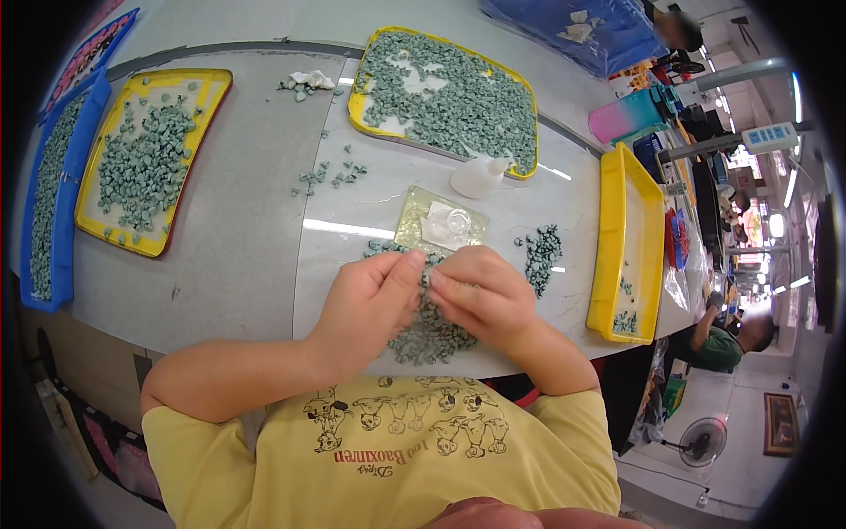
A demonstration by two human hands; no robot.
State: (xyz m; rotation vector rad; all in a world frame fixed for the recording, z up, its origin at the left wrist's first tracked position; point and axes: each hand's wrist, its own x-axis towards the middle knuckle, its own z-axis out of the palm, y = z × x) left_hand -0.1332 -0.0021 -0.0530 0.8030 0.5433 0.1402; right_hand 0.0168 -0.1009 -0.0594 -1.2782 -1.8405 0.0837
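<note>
My left hand and my right hand meet in the middle, thumbs and fingertips pinched close together. A small grey-green piece shows between the fingertips; most of it is covered. Below the hands lies a heap of small grey-green pieces at the table's near edge. Just beyond the fingers is a yellowish slab bearing a white paper and a small clear round dish. A white squeeze bottle stands behind it.
Yellow trays of green pieces stand at the back and left. A blue bin is at the far left. On the right are a small pile and a yellow tray with few pieces. Other people work farther right.
</note>
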